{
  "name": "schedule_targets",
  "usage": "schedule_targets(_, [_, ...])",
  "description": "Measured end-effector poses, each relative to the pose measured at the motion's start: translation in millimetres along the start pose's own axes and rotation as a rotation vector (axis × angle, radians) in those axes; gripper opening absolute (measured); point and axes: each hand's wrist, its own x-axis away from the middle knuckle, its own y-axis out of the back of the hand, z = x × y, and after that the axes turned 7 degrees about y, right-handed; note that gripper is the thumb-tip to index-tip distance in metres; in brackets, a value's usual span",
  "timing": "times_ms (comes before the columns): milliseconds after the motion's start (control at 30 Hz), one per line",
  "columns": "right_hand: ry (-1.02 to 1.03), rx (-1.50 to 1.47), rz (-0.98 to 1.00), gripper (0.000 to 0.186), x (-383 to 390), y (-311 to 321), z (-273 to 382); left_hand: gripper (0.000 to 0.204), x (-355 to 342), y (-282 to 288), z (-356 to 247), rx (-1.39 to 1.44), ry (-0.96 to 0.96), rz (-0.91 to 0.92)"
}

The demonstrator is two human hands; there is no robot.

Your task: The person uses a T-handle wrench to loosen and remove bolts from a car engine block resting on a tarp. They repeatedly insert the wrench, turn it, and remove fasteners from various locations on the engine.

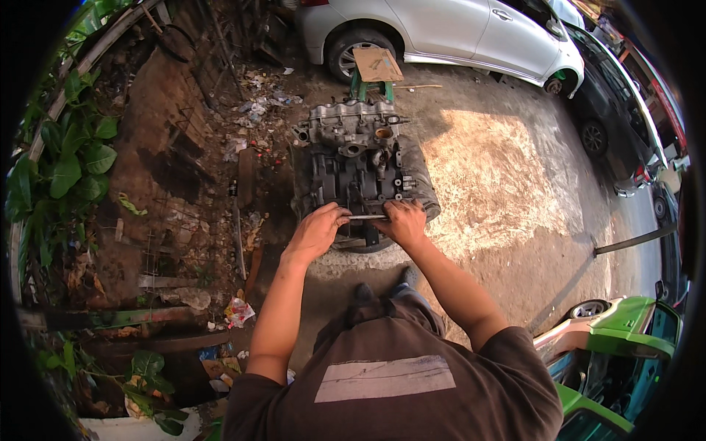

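In front of me a dark, greasy engine block rests low to the ground, and a grey metal cylinder head with ports shows at its far end. A thin, pale metal rod runs crosswise over the near edge of the block. My left hand has its fingers closed on the rod's left end. At the other end, my right hand grips it with fingers curled over. The rod's ends are hidden inside my hands, so its exact kind does not show.
A worn tyre lies at the engine's right side. Beyond stands a green stool topped with cardboard, near a silver car. Litter and wood scraps lie left; a green vehicle with an opened door is at lower right.
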Motion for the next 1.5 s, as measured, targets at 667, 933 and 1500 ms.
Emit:
schedule_targets(667, [-0.33, -0.181, 0.218, 0.038, -6, -1, 57, 0.016, -9, 5, 26, -0.075, -0.125, -0.333])
schedule_targets(933, [-0.031, -0.094, 0.525, 0.035, -40, 3, 61, 0.02, 23, -5, 64, 0.098, 0.0, -0.356])
schedule_targets(1500, [-0.363, -0.083, 0.314, 0.034, -16, 13, 62, 0.027, -18, -3, 34, -0.07, -0.281, -0.36])
